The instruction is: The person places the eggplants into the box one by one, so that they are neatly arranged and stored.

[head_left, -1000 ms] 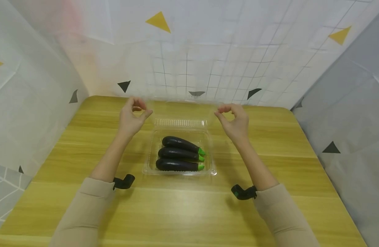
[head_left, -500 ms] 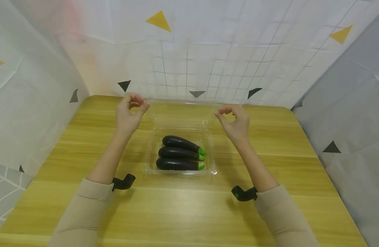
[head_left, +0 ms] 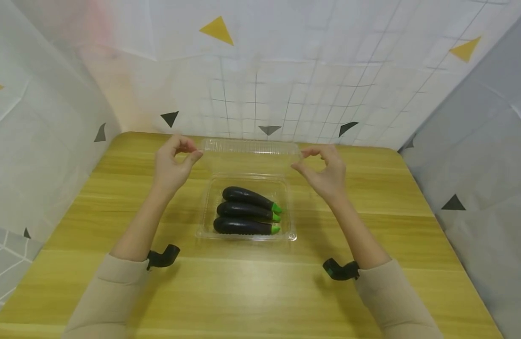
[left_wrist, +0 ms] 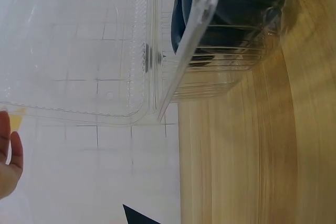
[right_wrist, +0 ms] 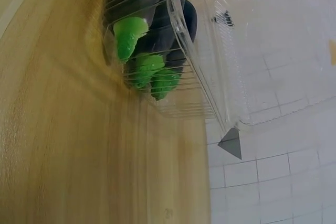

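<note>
A clear plastic clamshell container (head_left: 203, 221) sits on the table, holding three dark purple eggplants (head_left: 243, 210) side by side, their green stem ends toward the right. Its hinged lid (head_left: 249, 162) stands raised at the back, a ribbed wall showing along the top. My left hand (head_left: 172, 162) pinches the lid's left edge between thumb and fingers; in the left wrist view its fingertips (left_wrist: 4, 121) are at the lid's rim. My right hand (head_left: 326, 172) holds the lid's right edge, thumb below and index finger above. The right wrist view shows the green stems (right_wrist: 129, 35) but not the hand.
The wood-grain table (head_left: 252, 292) runs back to a white sheet wall (head_left: 260, 61) with grid lines and triangles, close behind the lid. Sheets also stand at both sides. A black wrist camera (head_left: 165, 256) sits on the left forearm, another camera (head_left: 341, 270) on the right.
The lid has tilted: the ribbed band that showed near the hinge is gone from there, and a ribbed wall now shows at the top. The left hand has shifted slightly left. The eggplants stay put.
</note>
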`<move>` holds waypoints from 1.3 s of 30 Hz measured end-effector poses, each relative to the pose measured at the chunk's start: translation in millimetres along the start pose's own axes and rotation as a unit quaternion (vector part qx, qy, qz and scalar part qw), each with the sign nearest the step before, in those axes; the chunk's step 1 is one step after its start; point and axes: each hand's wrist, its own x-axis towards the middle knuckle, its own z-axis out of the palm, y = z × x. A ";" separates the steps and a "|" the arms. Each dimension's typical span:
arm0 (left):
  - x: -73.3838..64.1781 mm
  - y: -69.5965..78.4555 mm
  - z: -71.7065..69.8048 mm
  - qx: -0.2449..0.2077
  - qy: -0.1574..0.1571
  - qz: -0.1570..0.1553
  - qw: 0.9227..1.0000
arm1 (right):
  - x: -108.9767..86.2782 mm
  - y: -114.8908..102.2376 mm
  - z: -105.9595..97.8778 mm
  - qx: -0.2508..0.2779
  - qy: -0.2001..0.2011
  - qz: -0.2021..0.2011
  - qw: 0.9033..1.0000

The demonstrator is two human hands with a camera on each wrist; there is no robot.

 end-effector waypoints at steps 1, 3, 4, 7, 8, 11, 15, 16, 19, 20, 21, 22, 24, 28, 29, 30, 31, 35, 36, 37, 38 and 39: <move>-0.8 0.9 -0.6 0.001 -0.001 -0.001 1.000 | 0.4 -1.4 -1.1 0.005 -0.001 -0.002 1.000; -1.7 3.0 -1.6 0.001 -0.002 -0.001 1.000 | 1.6 -3.7 -3.0 0.008 -0.001 -0.010 1.000; -1.9 3.5 -2.0 0.002 -0.003 -0.001 1.000 | 2.5 -5.4 -4.1 0.012 -0.001 -0.014 1.000; -2.9 5.1 -3.2 0.001 -0.007 -0.004 1.000 | 4.6 -9.3 -7.2 0.014 -0.001 -0.032 0.999; -3.5 5.3 -3.6 0.002 -0.010 -0.005 1.000 | 4.7 -10.1 -7.9 0.013 0.000 -0.037 0.999; -6.9 5.9 -5.4 0.005 -0.023 -0.005 1.000 | 3.9 -13.5 -11.0 0.010 -0.005 -0.054 0.998; -13.0 6.2 -7.6 0.020 -0.045 0.014 0.999 | 1.6 -30.4 -17.1 0.007 -0.015 -0.057 0.998; -14.7 11.8 -8.4 0.024 -0.051 0.019 0.998 | 0.4 -30.5 -18.8 0.007 -0.021 -0.056 0.998; -18.0 13.9 -11.1 0.032 -0.067 0.034 0.997 | -2.6 -30.2 -22.3 0.011 -0.032 -0.048 0.998; -19.2 14.6 -12.4 0.032 -0.073 0.035 0.996 | -3.8 -27.7 -23.1 0.011 -0.038 -0.051 0.998; -20.4 15.6 -13.8 0.034 -0.081 0.033 0.996 | -5.4 -22.6 -23.6 0.012 -0.042 -0.054 0.998; -21.8 15.8 -15.4 0.039 -0.087 0.034 0.995 | -7.2 -17.2 -23.9 0.013 -0.047 -0.054 0.997; -24.2 9.8 -17.9 0.047 -0.100 0.036 0.993 | -8.7 -17.8 -25.1 0.016 -0.056 -0.058 0.997; -31.0 7.5 -22.5 0.062 -0.120 0.043 0.990 | -13.6 -18.9 -26.5 0.026 -0.072 -0.058 0.995; -32.8 7.7 -23.6 0.063 -0.126 0.041 0.989 | -15.0 -19.1 -26.8 0.028 -0.078 -0.057 0.995; -34.5 8.0 -24.7 0.066 -0.134 0.039 0.988 | -16.4 -20.2 -27.1 0.030 -0.082 -0.056 0.995; -36.0 8.3 -25.7 0.067 -0.142 0.039 0.987 | -18.0 -21.9 -27.6 0.032 -0.087 -0.054 0.994; -42.7 10.1 -29.7 0.078 -0.175 0.034 0.981 | -23.3 -36.7 -31.0 0.043 -0.106 -0.048 0.992; -44.3 10.4 -30.4 0.081 -0.183 0.034 0.979 | -24.1 -41.8 -32.3 0.048 -0.111 -0.046 0.992; -46.1 10.5 -31.0 0.082 -0.190 0.035 0.978 | -25.3 -45.7 -33.3 0.051 -0.115 -0.047 0.991; -48.2 10.5 -31.5 0.087 -0.196 0.036 0.976 | -26.8 -48.8 -34.1 0.052 -0.119 -0.048 0.990; -50.3 10.4 -31.9 0.090 -0.201 0.038 0.975 | -28.4 -51.6 -35.0 0.054 -0.124 -0.048 0.990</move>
